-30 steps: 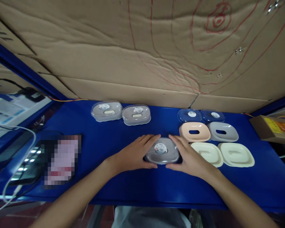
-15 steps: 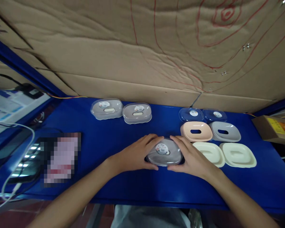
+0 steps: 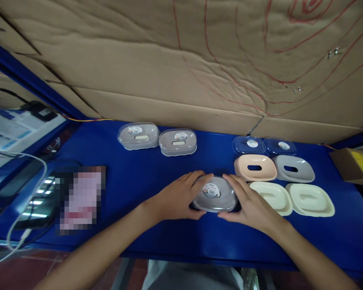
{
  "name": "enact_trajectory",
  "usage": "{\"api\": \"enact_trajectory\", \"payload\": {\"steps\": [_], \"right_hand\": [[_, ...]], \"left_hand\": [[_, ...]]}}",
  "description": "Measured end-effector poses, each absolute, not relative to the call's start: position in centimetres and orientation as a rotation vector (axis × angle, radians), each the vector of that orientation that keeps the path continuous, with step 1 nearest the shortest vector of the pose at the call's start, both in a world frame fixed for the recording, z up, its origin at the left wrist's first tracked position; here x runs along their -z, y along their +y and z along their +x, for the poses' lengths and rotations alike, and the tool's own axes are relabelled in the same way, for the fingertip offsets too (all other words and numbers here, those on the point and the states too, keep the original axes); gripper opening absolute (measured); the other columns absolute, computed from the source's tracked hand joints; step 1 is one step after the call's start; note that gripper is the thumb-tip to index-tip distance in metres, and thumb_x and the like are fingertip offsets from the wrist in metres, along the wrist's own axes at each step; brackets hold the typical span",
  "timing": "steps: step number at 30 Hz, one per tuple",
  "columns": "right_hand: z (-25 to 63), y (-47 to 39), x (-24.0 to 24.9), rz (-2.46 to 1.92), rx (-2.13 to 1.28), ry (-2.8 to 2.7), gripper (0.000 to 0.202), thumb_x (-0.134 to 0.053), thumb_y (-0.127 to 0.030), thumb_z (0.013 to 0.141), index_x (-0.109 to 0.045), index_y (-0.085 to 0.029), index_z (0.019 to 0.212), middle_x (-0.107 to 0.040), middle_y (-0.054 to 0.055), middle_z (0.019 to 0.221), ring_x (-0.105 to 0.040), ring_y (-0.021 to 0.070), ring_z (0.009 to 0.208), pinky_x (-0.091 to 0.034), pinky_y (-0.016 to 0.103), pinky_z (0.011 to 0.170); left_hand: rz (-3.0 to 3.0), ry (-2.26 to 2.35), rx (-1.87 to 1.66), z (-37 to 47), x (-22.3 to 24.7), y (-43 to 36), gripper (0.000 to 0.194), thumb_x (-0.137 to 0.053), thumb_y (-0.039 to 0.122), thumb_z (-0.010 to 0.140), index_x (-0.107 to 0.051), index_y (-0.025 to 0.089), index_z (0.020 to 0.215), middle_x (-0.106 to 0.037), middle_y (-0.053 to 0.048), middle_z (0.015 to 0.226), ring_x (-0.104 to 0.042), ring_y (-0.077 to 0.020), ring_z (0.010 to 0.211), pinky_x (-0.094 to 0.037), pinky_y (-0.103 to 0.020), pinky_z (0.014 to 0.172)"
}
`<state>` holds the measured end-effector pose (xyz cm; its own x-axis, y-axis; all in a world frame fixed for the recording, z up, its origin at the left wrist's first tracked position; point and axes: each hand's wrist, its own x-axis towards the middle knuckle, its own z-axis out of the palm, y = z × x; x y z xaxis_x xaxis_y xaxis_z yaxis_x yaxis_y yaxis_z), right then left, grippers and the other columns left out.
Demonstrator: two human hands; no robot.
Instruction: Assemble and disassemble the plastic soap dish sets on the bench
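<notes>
Left hand [image 3: 181,198] + right hand [image 3: 250,204] | gripping oval box [image 3: 216,201] | glossy, clear-topped

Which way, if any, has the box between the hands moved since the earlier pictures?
No, not visibly: the box keeps its place relative to the peach dish.

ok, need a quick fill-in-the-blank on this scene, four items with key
1. The lidded container held by the left hand and right hand bears a label that is mostly ____ in colour.
2. In number, ____ clear lids lie behind the slotted pieces.
3. The drawn lines on the cardboard wall are coloured ____.
4. The cardboard box stands near the picture's ____ edge.

Missing words: white; two; red; right.
</notes>
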<state>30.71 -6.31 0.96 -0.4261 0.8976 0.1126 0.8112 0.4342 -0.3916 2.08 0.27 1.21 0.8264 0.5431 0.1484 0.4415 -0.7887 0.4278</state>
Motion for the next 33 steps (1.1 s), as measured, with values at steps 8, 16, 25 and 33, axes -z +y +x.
{"api": "enact_trajectory", "payload": {"steps": [8,16,25,33], "right_hand": [[30.0,-6.5,-0.3,-1.487,-0.411,-2.364,0.114,-0.082,-0.061,0.089,-0.014,-0.024,0.172,-0.051,0.024,0.157,-0.055,0.0435,0.147,-0.054,0.062,0.117],[30.3,-6.4,-1.2,-1.577,-0.646,-2.283,0.114,-0.087,-0.059,0.084,-0.015,-0.033,0.169,-0.042,0.019,0.163,-0.049,0.0414,0.153,-0.052,0.059,0.119],[30.7,-6.1,-1.6,-1.537,-0.779,-2.199,0.112,-0.097,-0.048,0.075,-0.026,-0.030,0.159,-0.047,0.018,0.155,-0.054,0.0392,0.148,-0.049,0.060,0.122],[31.0,-6.1,-1.8,-1.599,-0.725,-2.280,0.113,-0.089,-0.051,0.084,-0.018,-0.032,0.170,-0.046,0.019,0.162,-0.050,0.0410,0.152,-0.049,0.062,0.121]], "left_hand": [[2.619,0.711,-0.338,1.5,-1.3,0.9,0.105,-0.083,0.049,0.091,-0.023,0.016,0.170,-0.047,-0.025,0.160,-0.050,-0.0403,0.148,-0.047,-0.055,0.120],[2.579,0.731,-0.330,1.6,-1.3,1.0,0.106,-0.079,0.066,0.091,-0.025,0.021,0.171,-0.049,-0.023,0.160,-0.052,-0.0409,0.146,-0.046,-0.058,0.119],[2.560,0.745,-0.314,1.9,-2.0,0.9,0.108,-0.082,0.067,0.087,-0.029,0.022,0.170,-0.050,-0.021,0.160,-0.052,-0.0404,0.145,-0.044,-0.058,0.119],[2.543,0.820,-0.275,2.3,-2.2,0.6,0.101,-0.084,0.054,0.089,-0.031,0.020,0.168,-0.049,-0.021,0.161,-0.052,-0.0403,0.145,-0.044,-0.058,0.120]]}}
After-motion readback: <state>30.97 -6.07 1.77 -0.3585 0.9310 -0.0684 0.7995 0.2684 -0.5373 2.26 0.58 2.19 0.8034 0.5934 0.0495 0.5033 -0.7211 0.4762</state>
